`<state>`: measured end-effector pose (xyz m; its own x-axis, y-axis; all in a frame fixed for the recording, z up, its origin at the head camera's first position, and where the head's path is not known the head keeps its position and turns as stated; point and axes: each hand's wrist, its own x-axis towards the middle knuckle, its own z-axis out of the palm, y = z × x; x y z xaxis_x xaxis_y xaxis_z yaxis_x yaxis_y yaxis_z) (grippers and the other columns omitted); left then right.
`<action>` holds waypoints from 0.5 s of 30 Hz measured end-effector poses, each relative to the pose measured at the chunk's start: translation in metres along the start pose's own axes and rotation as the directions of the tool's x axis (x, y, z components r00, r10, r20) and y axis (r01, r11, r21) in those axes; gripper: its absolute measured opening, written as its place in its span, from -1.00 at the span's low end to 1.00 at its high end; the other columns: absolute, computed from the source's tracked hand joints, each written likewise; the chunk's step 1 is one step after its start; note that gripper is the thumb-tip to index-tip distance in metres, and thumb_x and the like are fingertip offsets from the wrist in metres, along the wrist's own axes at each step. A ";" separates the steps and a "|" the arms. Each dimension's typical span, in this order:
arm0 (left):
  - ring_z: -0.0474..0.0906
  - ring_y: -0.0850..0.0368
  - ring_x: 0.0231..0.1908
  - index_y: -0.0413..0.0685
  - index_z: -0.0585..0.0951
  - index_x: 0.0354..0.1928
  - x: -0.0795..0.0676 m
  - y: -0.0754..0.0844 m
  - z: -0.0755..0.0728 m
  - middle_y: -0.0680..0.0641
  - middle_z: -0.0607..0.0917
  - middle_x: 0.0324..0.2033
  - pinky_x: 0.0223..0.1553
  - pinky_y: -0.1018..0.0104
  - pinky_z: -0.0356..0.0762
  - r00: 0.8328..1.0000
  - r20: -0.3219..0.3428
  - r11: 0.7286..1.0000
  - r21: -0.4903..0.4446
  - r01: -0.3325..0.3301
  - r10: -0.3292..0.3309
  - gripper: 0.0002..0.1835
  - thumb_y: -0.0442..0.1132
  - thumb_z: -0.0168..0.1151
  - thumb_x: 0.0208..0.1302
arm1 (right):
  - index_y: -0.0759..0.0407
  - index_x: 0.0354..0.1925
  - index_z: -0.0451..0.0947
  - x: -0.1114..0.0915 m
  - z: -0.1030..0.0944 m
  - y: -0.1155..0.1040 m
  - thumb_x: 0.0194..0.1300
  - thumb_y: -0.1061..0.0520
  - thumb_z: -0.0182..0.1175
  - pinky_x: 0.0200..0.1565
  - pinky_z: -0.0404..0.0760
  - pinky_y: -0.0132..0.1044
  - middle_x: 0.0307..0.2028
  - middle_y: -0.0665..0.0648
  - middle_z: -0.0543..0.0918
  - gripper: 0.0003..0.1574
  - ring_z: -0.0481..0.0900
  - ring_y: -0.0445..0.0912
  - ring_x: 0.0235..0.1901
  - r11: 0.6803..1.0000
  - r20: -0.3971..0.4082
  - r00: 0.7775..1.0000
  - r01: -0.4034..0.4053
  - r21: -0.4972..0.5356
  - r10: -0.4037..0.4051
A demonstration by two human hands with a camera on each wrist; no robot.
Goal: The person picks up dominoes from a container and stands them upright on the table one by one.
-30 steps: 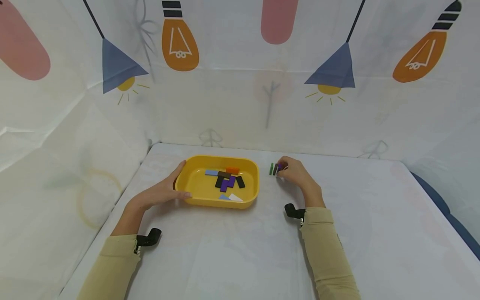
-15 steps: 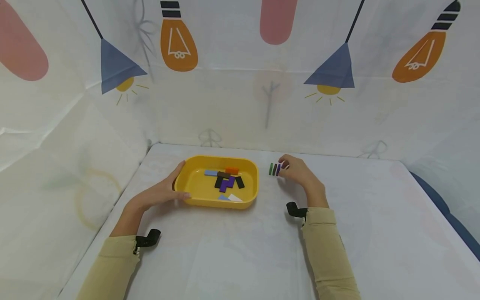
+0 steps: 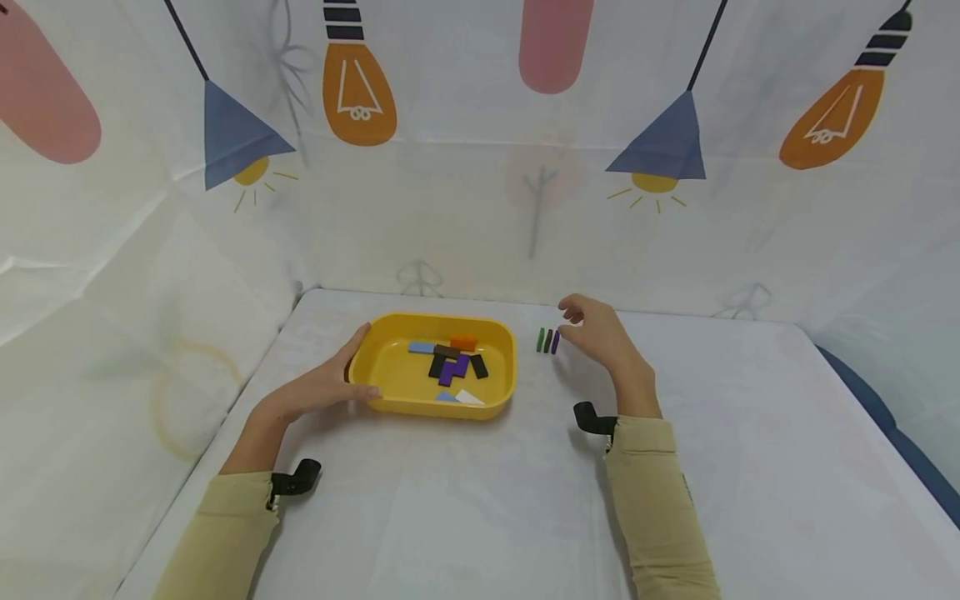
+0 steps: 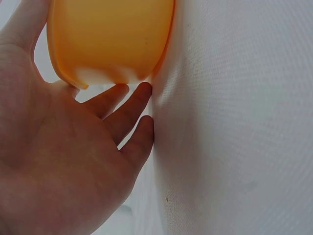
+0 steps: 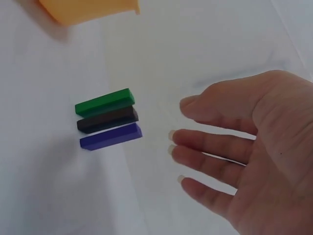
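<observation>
My left hand [image 3: 322,387] spans the left end of a yellow tray [image 3: 427,407] and holds it, thumb at the front and index finger at the back corner. In the left wrist view, the other fingertips are at the tray's end wall, close to the table. Three small bars stand side by side, slightly apart, right of the tray: a green bar [image 5: 104,102], a dark brown bar [image 5: 106,119] and a purple bar [image 5: 111,136]. Just right of the purple bar, my right hand [image 3: 606,337] hovers with fingers loosely spread, holding nothing.
Inside the tray lie several flat pieces, among them an orange piece [image 3: 463,342], a light blue piece [image 3: 421,347], a purple piece [image 3: 446,372], a black piece [image 3: 479,367] and a white piece [image 3: 469,397]. A printed cloth [image 3: 450,208] hangs behind the white table [image 3: 465,508].
My right hand has let go of the purple bar, which now stands beside the dark brown one, and has drawn back slightly up and right. The left hand and tray have stayed put.
</observation>
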<state>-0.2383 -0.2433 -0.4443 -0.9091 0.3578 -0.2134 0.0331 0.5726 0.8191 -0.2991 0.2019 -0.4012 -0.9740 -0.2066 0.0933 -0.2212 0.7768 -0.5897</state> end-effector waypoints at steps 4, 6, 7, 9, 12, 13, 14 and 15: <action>-0.36 -0.22 0.58 0.47 -0.42 0.54 0.002 0.000 0.000 -0.02 -0.32 0.60 0.43 -0.47 -0.25 1.000 0.002 1.000 0.000 -0.002 0.002 0.25 0.09 0.39 0.17 | 0.15 0.19 0.48 0.000 0.001 -0.007 0.32 0.13 0.11 0.16 0.55 0.08 0.10 0.24 0.61 -0.53 0.52 0.12 0.14 1.000 -0.026 0.999 0.023 0.014 -0.022; -0.35 -0.22 0.57 0.46 -0.42 0.54 0.002 0.001 -0.001 -0.02 -0.32 0.60 0.43 -0.47 -0.25 1.000 0.004 1.000 0.000 -0.005 0.005 0.25 0.08 0.39 0.17 | 0.15 0.19 0.49 0.000 0.002 -0.011 0.34 0.12 0.13 0.18 0.55 0.08 0.10 0.23 0.61 -0.55 0.52 0.11 0.14 0.999 -0.028 0.999 0.039 0.020 -0.039; -0.35 -0.23 0.57 0.45 -0.42 0.55 0.002 0.001 -0.001 -0.03 -0.32 0.60 0.43 -0.47 -0.25 1.000 0.004 1.000 0.000 -0.010 0.010 0.25 0.08 0.39 0.17 | 0.15 0.18 0.50 0.001 0.003 -0.014 0.34 0.13 0.13 0.19 0.54 0.08 0.10 0.23 0.61 -0.55 0.52 0.11 0.13 0.998 -0.028 0.998 0.052 0.024 -0.052; -0.35 -0.23 0.57 0.45 -0.42 0.55 0.002 0.001 -0.001 -0.04 -0.32 0.60 0.43 -0.47 -0.25 1.000 0.005 1.000 -0.001 -0.015 0.015 0.25 0.07 0.39 0.18 | 0.16 0.18 0.50 0.002 0.005 -0.019 0.34 0.13 0.15 0.21 0.53 0.09 0.10 0.23 0.61 -0.55 0.53 0.11 0.12 0.997 -0.026 0.997 0.076 0.029 -0.075; -0.34 -0.23 0.57 0.43 -0.43 0.55 0.002 0.001 0.000 -0.05 -0.33 0.60 0.43 -0.46 -0.23 1.000 0.009 1.000 0.000 -0.016 0.016 0.24 0.07 0.38 0.19 | 0.19 0.18 0.50 0.002 0.009 -0.026 0.33 0.14 0.17 0.24 0.50 0.09 0.10 0.25 0.62 -0.54 0.53 0.10 0.11 0.992 -0.020 0.993 0.115 0.050 -0.114; -0.34 -0.22 0.57 0.44 -0.43 0.55 0.002 0.001 0.000 -0.05 -0.33 0.60 0.43 -0.46 -0.23 1.000 0.008 1.000 -0.001 -0.013 0.013 0.25 0.07 0.38 0.19 | 0.18 0.18 0.50 0.003 0.012 -0.028 0.34 0.13 0.17 0.25 0.49 0.08 0.10 0.24 0.62 -0.54 0.53 0.09 0.11 0.991 -0.016 0.993 0.121 0.055 -0.120; -0.33 -0.23 0.57 0.43 -0.44 0.55 0.001 0.000 0.000 -0.05 -0.34 0.60 0.43 -0.46 -0.23 1.000 0.009 1.000 0.004 -0.011 0.011 0.24 0.08 0.38 0.19 | 0.17 0.19 0.50 0.003 0.014 -0.030 0.34 0.13 0.18 0.26 0.48 0.07 0.11 0.23 0.62 -0.54 0.53 0.08 0.10 0.990 -0.011 0.992 0.124 0.061 -0.123; -0.33 -0.23 0.57 0.43 -0.44 0.55 0.001 0.000 0.000 -0.05 -0.34 0.60 0.43 -0.46 -0.22 1.000 0.008 1.000 0.005 -0.009 0.009 0.25 0.08 0.38 0.19 | 0.17 0.18 0.50 0.003 0.016 -0.032 0.34 0.12 0.18 0.26 0.48 0.07 0.10 0.23 0.63 -0.55 0.53 0.07 0.10 0.990 -0.007 0.992 0.128 0.065 -0.128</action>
<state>-0.2394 -0.2432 -0.4441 -0.9053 0.3691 -0.2105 0.0435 0.5734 0.8181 -0.2945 0.1667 -0.3944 -0.9379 -0.3001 0.1740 -0.3407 0.7032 -0.6240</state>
